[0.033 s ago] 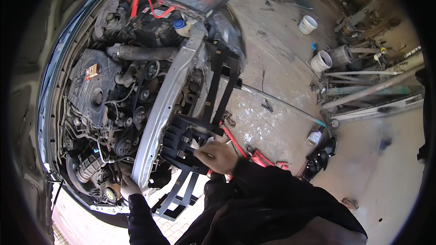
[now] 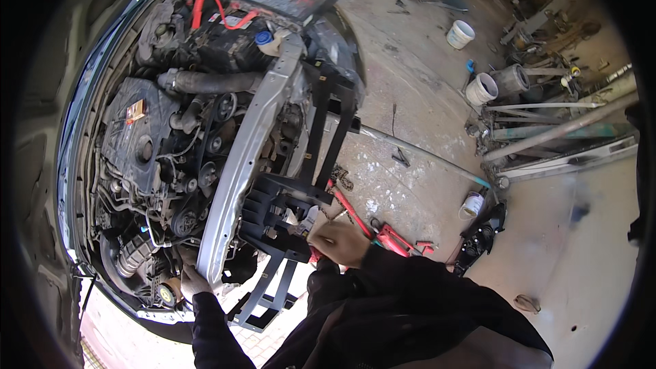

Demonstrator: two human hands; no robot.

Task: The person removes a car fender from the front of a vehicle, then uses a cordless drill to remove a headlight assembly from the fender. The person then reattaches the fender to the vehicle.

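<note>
Concrete floor (image 2: 424, 140) beside an open engine bay (image 2: 147, 143); two hands by a silver crossbar (image 2: 240, 143).
Left hand (image 2: 196, 282) reaches up to the bar's near end, fingertips lost in dark engine parts; can't tell if it grips. Right hand (image 2: 339, 242) is curled, palm side hidden, beside the black slatted frame (image 2: 294, 188) in front of the bar; motion-blurred, can't tell if it pinches anything.

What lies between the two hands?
In the head view, the silver beam's near end and part of the black frame lie between the left hand and right hand.
</note>
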